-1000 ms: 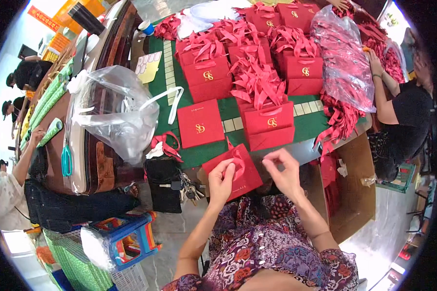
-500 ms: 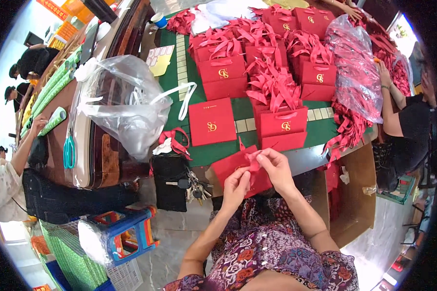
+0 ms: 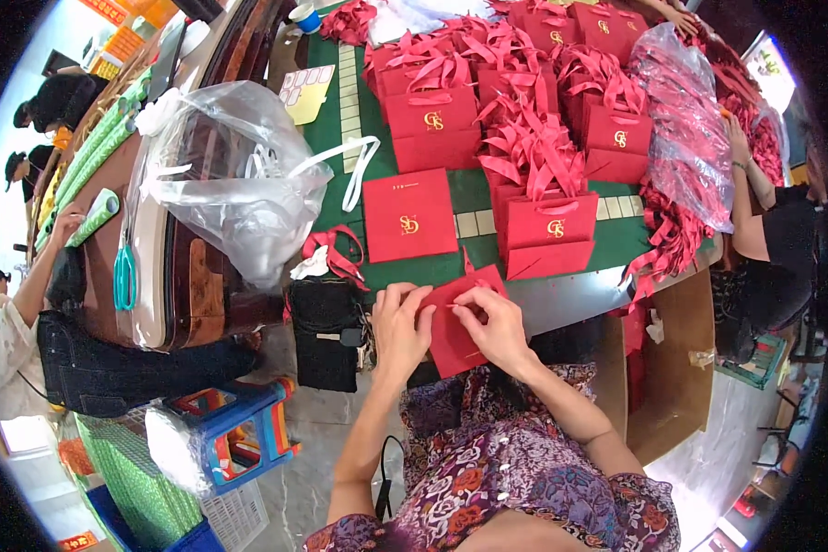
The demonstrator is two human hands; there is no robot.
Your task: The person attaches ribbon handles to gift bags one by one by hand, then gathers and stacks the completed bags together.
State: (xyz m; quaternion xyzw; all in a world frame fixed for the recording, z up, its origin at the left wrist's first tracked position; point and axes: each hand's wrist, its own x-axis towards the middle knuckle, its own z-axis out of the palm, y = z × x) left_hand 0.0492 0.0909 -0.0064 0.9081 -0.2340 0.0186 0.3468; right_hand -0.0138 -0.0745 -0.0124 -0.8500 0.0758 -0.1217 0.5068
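A flat red paper gift bag (image 3: 451, 348) is between my hands at the table's near edge, tilted over my lap. My left hand (image 3: 401, 324) grips its left side, thumb on the front and fingers bent over the top edge. The fingertips of my right hand (image 3: 495, 329) pinch together at the bag's face, on what looks like a thin red ribbon end; the fingers partly hide it. Just beyond, a bit of ribbon sticks up from the bag's far edge. Another flat red bag (image 3: 411, 221) with a gold emblem lies on the green tabletop (image 3: 469, 267), left of a bag stack (image 3: 547, 230).
More red bags with ribbon handles (image 3: 432, 120) stand behind. A clear plastic bag (image 3: 239, 184) and teal scissors (image 3: 125, 276) lie to the left. A plastic-wrapped ribbon bundle (image 3: 685, 129) is at right, above a cardboard box (image 3: 676, 359). Co-workers' arms reach in from both sides.
My left hand has moved left from the ribbon to the bag's side. My right hand has shifted slightly left and down, and the bag has turned more upright. The whole view has shifted slightly.
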